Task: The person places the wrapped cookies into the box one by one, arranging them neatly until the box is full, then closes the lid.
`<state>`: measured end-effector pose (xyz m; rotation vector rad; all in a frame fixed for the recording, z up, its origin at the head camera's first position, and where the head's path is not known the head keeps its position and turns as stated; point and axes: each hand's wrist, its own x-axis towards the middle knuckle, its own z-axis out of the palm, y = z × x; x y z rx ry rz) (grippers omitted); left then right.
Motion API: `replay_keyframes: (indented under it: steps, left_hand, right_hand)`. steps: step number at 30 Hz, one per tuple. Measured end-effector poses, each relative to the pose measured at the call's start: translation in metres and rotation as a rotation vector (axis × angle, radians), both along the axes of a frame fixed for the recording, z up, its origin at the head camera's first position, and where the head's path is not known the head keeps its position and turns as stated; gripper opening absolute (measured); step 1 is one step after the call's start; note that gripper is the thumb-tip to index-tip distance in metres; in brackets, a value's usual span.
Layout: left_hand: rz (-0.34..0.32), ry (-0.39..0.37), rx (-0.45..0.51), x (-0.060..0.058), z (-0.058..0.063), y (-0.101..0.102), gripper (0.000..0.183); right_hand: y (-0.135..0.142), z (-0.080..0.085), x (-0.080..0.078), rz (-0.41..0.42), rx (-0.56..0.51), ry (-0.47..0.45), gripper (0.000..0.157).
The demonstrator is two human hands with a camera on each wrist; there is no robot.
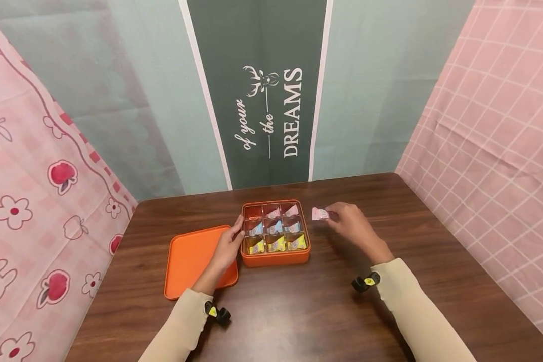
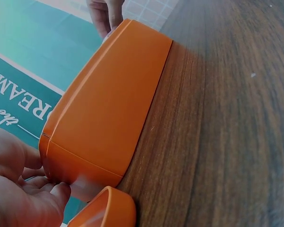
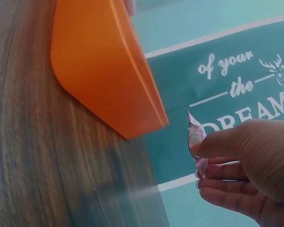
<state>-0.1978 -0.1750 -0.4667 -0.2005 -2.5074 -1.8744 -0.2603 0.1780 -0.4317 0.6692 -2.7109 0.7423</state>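
Note:
A shallow orange box (image 1: 276,260) stands on the table, its clear insert divided into compartments. Small wrapped candies lie inside: yellow (image 1: 277,244) in the near row, blue (image 1: 275,227) in the middle, pink (image 1: 291,210) in the far row. No candy shows in the far left compartment. My left hand (image 1: 228,246) rests its fingers against the box's left side; in the left wrist view they touch the corner. To the right of the box, my right hand (image 1: 350,223) pinches a pink-wrapped candy (image 3: 195,137) between thumb and fingers, raised above the table and apart from the box.
The orange lid (image 1: 194,259) lies left of the box, partly under my left forearm. Brown wood tabletop (image 1: 298,311) extends around both. A green cloth with white lettering (image 1: 267,40) hangs behind, with pink cloths (image 1: 493,100) at both sides.

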Motion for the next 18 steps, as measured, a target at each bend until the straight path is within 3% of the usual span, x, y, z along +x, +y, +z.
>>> replay_keyframes:
  steps: [3,12,16,18]
  left_hand:
    - [-0.004,0.024,0.001,0.0,0.0,0.0,0.049]
    - [0.015,0.048,-0.006,-0.005,-0.014,-0.003,0.05]
    - [0.019,0.046,-0.014,-0.004,-0.014,-0.003,0.05]
    - [0.013,0.042,-0.012,0.001,-0.003,-0.001,0.05]
  right_hand:
    - [-0.006,0.0,0.001,0.017,0.01,-0.005,0.027]
    - [-0.02,-0.001,0.003,0.023,-0.006,-0.058,0.031]
    - [-0.027,0.0,0.003,0.029,-0.027,-0.063,0.031]
    - [-0.032,0.0,0.002,0.033,-0.03,-0.057,0.03]
